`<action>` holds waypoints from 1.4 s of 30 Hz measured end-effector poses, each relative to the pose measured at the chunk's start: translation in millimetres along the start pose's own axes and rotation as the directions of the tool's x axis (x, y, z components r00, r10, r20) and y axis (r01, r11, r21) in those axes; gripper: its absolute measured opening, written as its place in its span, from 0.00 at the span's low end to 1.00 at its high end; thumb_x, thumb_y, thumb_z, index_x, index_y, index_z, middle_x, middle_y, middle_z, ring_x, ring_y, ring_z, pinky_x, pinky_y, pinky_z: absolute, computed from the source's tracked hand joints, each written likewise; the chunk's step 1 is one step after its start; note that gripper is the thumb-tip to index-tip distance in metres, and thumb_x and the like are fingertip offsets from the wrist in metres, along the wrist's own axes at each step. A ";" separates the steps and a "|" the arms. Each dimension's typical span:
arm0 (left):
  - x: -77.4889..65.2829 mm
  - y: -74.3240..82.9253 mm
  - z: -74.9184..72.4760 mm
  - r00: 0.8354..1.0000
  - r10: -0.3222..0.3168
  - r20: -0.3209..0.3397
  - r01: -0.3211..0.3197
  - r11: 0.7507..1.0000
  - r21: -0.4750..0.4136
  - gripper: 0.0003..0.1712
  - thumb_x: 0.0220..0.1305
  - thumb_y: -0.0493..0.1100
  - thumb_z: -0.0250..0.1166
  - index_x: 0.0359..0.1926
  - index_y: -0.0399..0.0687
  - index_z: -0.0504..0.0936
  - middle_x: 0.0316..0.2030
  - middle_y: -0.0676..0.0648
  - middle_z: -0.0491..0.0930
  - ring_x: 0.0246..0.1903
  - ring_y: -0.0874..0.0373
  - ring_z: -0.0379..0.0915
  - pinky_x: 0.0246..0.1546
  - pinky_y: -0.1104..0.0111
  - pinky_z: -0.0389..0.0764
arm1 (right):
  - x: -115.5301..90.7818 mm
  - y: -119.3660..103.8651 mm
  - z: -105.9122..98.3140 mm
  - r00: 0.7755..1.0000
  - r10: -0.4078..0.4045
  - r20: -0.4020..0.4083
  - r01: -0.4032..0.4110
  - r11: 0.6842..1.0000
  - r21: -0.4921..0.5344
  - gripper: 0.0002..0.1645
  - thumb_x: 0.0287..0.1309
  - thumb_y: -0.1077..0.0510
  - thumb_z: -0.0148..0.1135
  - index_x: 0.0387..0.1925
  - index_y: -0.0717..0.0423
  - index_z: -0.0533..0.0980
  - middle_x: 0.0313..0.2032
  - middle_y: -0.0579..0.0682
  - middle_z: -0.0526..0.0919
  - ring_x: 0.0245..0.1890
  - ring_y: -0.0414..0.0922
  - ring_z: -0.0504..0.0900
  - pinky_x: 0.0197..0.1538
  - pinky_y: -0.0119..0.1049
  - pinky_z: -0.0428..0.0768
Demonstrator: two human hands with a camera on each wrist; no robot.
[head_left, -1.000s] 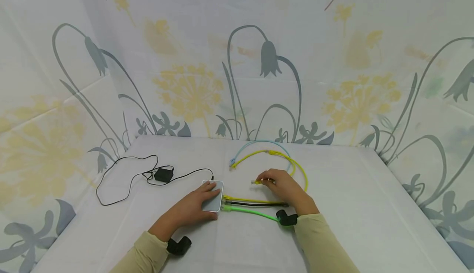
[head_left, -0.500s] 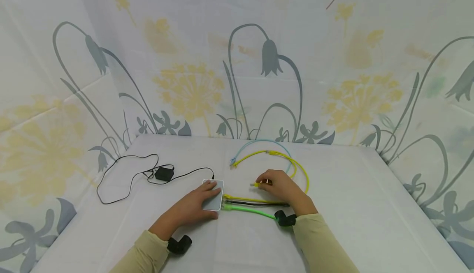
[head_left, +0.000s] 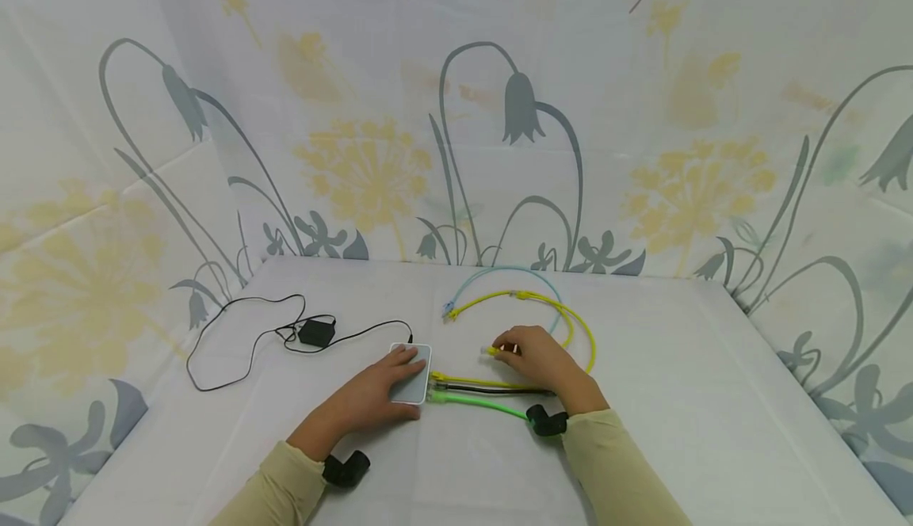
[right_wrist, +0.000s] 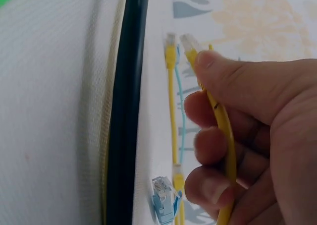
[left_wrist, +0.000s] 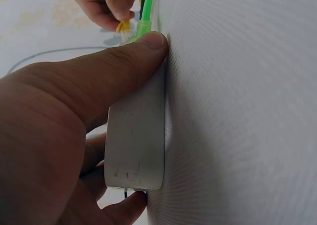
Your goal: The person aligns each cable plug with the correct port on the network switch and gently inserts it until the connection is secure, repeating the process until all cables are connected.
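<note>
My left hand [head_left: 367, 395] grips a small white network switch [head_left: 408, 390] on the table, fingers across its top and thumb along the near side. In the left wrist view the thumb presses the side of the case. A yellow, a black and a green network cable [head_left: 474, 401] run from the switch's right side. To the right of it, my right hand [head_left: 538, 361] pinches a yellow network cable [right_wrist: 228, 150] just behind its clear plug [right_wrist: 190, 42]. That plug points left toward the switch, apart from it. The cable passes back through the curled fingers.
Behind my right hand lie a light blue cable [head_left: 509, 268] and a yellow cable [head_left: 488, 296], their plugs side by side. A black power adapter [head_left: 317, 333] with looped cord lies to the left, its lead joining the switch's far edge. A patterned cloth [head_left: 371, 193] rises behind.
The right fingers have curled a little more around the yellow cable, and its plug has shifted only slightly. My left hand has stayed on the switch.
</note>
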State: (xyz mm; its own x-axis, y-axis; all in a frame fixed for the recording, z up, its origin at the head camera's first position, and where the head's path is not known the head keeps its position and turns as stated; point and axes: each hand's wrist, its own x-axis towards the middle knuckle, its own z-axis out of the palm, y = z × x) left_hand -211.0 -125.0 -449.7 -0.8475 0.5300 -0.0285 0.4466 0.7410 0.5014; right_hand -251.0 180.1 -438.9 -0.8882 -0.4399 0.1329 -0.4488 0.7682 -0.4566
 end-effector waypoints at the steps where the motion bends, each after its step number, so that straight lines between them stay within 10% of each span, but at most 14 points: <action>1: 0.0 0.1 -0.2 1.000 0.000 0.000 0.000 1.000 -0.001 0.44 0.55 0.57 0.71 0.71 0.53 0.65 0.74 0.47 0.55 0.75 0.46 0.45 0.69 0.48 0.60 | 0.2 -0.2 0.0 1.000 0.012 0.001 -0.012 1.000 -0.004 0.09 0.61 0.56 0.64 0.42 0.51 0.84 0.31 0.41 0.81 0.30 0.36 0.74 0.36 0.32 0.75; 18: 0.0 1.5 -0.8 1.000 -0.007 0.010 0.007 1.000 0.001 0.44 0.56 0.57 0.71 0.71 0.54 0.65 0.75 0.48 0.55 0.76 0.46 0.44 0.69 0.48 0.60 | 0.1 2.3 0.8 0.989 0.150 0.004 -0.149 0.987 -0.062 0.06 0.61 0.57 0.64 0.39 0.54 0.82 0.28 0.44 0.79 0.28 0.39 0.72 0.36 0.35 0.74; 42: -0.9 5.4 -3.4 1.000 -0.017 0.011 0.017 1.000 -0.009 0.45 0.56 0.56 0.71 0.71 0.53 0.65 0.75 0.48 0.55 0.75 0.46 0.45 0.68 0.47 0.60 | 2.9 -18.3 10.3 0.991 0.090 0.099 -0.103 0.986 0.130 0.06 0.64 0.56 0.60 0.40 0.52 0.80 0.30 0.43 0.80 0.29 0.38 0.75 0.36 0.34 0.75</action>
State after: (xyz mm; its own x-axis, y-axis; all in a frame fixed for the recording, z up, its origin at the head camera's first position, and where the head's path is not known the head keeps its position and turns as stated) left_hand -208.7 -122.9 -444.0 -0.8518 0.5218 -0.0464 0.4296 0.7464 0.5084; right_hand -244.4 159.9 -439.2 -0.9109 -0.4126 0.0038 -0.3387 0.7425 -0.5779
